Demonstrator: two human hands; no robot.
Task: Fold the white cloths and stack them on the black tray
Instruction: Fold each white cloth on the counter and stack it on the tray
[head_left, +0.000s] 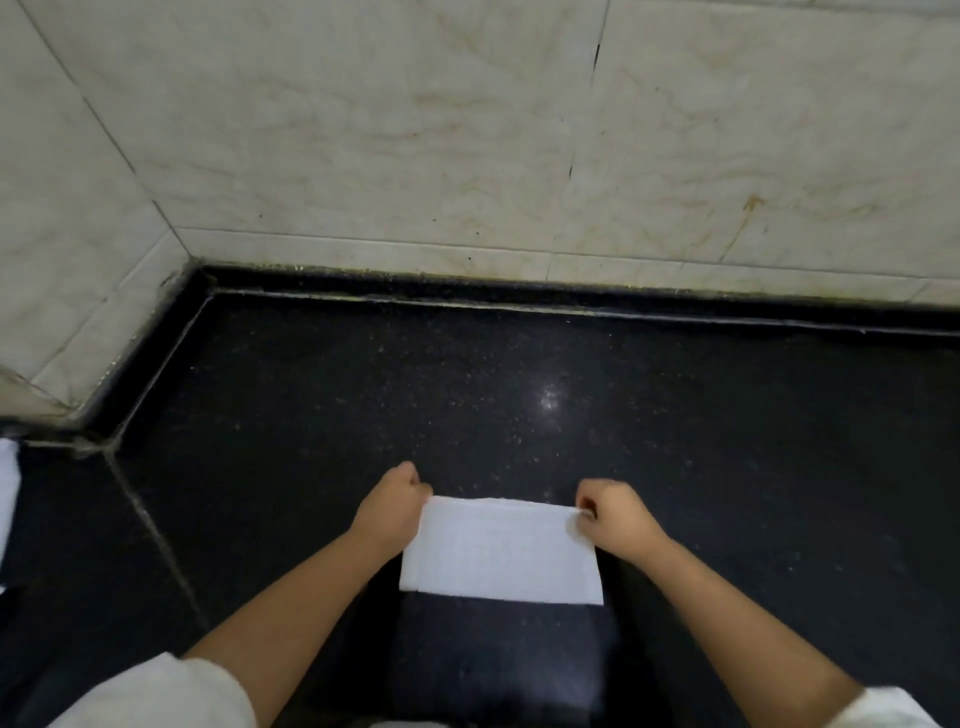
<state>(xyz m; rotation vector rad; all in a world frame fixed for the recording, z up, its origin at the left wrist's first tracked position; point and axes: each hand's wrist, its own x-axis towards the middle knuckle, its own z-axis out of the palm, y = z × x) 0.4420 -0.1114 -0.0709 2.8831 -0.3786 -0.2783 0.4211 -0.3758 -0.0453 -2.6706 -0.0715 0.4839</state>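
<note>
A white cloth (501, 551) hangs as a flat folded rectangle above the black speckled counter (519, 395), low in the middle of the head view. My left hand (395, 501) pinches its top left corner. My right hand (610, 512) pinches its top right corner. Both hands are curled into fists around the cloth's upper edge, and the cloth casts a dark shadow below it. No black tray can be made out against the dark surface.
Pale marbled wall tiles (467, 130) rise behind the counter and along its left side, meeting in a corner. More white fabric (8, 488) shows at the far left edge. A seam (150, 530) runs across the counter on the left.
</note>
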